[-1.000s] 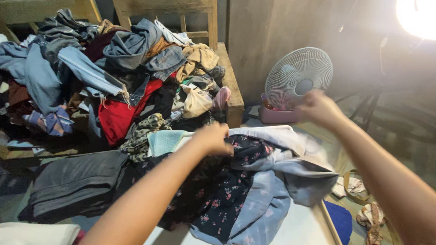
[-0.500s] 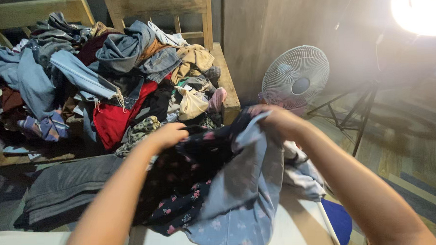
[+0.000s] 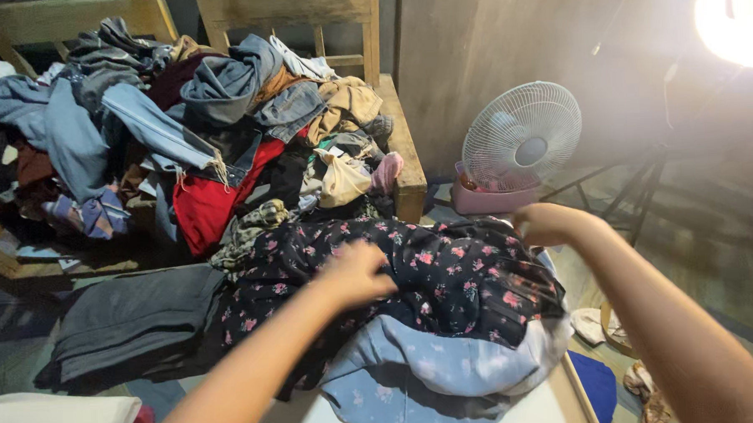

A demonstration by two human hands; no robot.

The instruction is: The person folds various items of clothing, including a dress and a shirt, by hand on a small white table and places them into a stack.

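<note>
Head view, the only one I have: both arms reach forward over a dark floral garment [image 3: 445, 276] spread across the work surface, its long axis running left to right in front of me. Left hand [image 3: 355, 275] rests on the near-middle of the cloth, fingers curled; it is motion-blurred, so I cannot tell whether it pinches fabric or just presses down. Right hand [image 3: 545, 224] sits at the far right edge of the garment, closed into a fist on the cloth's upper corner, grasping it as far as I can see. So the garment lies directly under the left hand and stretches rightward to the right hand; the left is nearer the bulk of the cloth, the right holds its end. Beneath it, a pale blue cloth [image 3: 424, 372] bunches toward me, touching the floral piece along its lower edge. To the left, a folded grey garment [image 3: 130, 316] lies flat, just beside the floral one. Behind, a heap of mixed clothes [image 3: 182, 126] covers a wooden bench [image 3: 399, 144], well apart from the hands. A white fan [image 3: 520, 140] on a pink base stands on the floor beyond the right hand, near but not touching. Bright lamp [image 3: 733, 15] upper right, glare heavy. A white cloth [image 3: 50, 419] sits at the lower left corner.
</note>
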